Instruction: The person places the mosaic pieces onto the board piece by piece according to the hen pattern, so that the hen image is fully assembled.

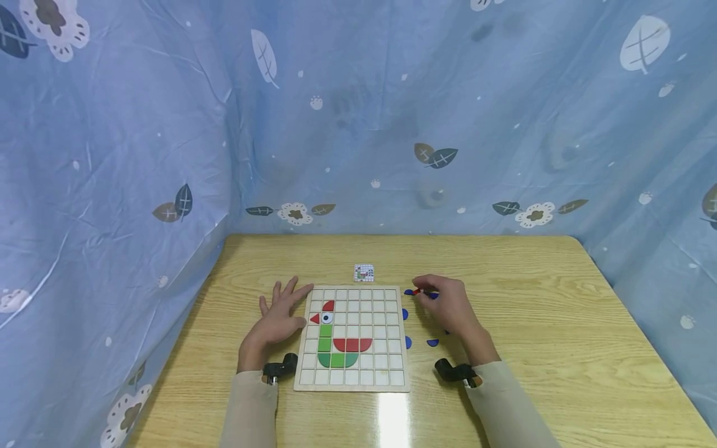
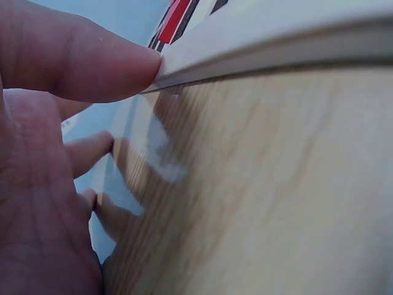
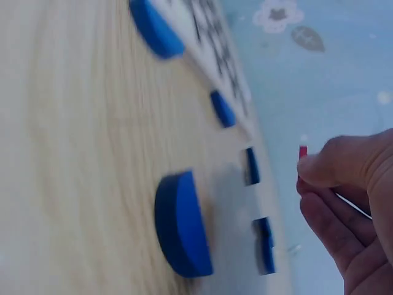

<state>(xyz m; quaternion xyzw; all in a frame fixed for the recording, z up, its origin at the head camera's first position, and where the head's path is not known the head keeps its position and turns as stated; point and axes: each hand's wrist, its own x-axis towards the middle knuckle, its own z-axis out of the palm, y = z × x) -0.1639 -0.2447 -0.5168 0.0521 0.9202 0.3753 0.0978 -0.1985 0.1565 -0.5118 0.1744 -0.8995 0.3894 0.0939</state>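
A square wooden grid board (image 1: 381,379) lies on the table, bearing a bird picture made of red and green pieces and an eye tile (image 1: 327,318). At its left edge my left hand (image 1: 278,318) rests with fingers spread; the left wrist view shows the thumb (image 2: 110,61) touching the board's side. Beyond the board's right edge, my right hand (image 1: 450,306) pinches a small red piece (image 3: 303,151) between thumb and fingers. Most of that piece is hidden by the fingertips. Several blue half-round pieces (image 3: 193,224) lie on the table under and near the right hand.
A small picture card (image 1: 364,272) with a grid design lies just behind the board. Blue patterned cloth (image 1: 358,124) hangs behind the table and along both sides. Two blue pieces (image 1: 408,343) sit close against the board's right edge.
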